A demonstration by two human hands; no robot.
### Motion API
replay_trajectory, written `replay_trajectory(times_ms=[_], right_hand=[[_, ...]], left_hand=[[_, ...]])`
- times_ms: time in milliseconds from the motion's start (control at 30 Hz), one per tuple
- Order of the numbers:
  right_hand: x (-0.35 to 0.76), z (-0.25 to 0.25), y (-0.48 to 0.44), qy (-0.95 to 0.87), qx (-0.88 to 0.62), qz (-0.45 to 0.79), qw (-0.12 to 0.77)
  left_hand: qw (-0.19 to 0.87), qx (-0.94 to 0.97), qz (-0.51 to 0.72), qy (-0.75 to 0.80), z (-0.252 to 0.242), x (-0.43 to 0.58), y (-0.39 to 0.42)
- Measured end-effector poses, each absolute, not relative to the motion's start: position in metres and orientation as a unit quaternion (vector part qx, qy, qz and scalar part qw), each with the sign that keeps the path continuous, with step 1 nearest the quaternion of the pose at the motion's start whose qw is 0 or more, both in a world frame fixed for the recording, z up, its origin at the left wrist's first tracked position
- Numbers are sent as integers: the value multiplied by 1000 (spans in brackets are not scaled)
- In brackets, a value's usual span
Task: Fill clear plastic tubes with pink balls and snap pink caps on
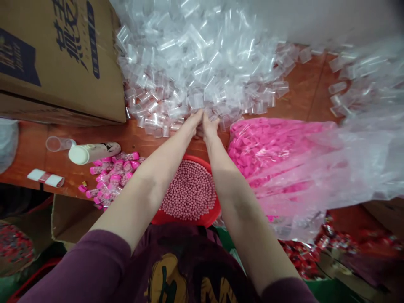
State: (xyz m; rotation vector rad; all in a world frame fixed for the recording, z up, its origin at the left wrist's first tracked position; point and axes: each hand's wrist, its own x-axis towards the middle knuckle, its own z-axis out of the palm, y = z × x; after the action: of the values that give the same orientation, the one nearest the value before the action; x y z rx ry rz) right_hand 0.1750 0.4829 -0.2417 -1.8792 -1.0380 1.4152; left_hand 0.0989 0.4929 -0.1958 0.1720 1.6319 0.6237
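Both arms stretch forward over a red bowl [160, 216] full of small pink balls [191, 191]. My left hand [192, 121] and my right hand [210, 126] meet side by side at the near edge of a big heap of clear plastic tubes [195, 63]. Their fingertips reach into the tubes and are partly hidden; the fingers look stretched forward and close together. What they touch or hold cannot be made out. A clear bag of pink caps [261, 147] lies just right of my right hand.
A cardboard box [59, 54] stands at the left on the brown table [306, 92]. Near it lie a white bottle [93, 152], an empty clear tube [58, 143] and a cluster of filled pink-capped tubes [112, 174]. Another cardboard box [71, 219] sits below the table edge.
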Motion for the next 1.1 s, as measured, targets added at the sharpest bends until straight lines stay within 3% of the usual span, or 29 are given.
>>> replay_trajectory(times_ms=[233,433,533,667,767,900,1100], right_hand=[[186,-207,444,-359,-642,569,367],[221,-141,319,-363,-486,659,445],[236,-134,240,-359,-472,697,403],[253,-148,155,-442,-507,704,228],[261,-157,133,-564,-489,651,138],[259,-152,151,-676,-473,536,179],[241,-124,174,-702,-432,523,216]], left_hand=[[591,185,383,685,-170,106,454],[607,320,423,592,-118,84,323],[613,392,351,590,-107,59,245],[577,467,178,646,-112,31,162],[539,451,148,696,-121,25,133],[587,330,277,685,-122,37,130],[691,204,358,595,-96,58,130]])
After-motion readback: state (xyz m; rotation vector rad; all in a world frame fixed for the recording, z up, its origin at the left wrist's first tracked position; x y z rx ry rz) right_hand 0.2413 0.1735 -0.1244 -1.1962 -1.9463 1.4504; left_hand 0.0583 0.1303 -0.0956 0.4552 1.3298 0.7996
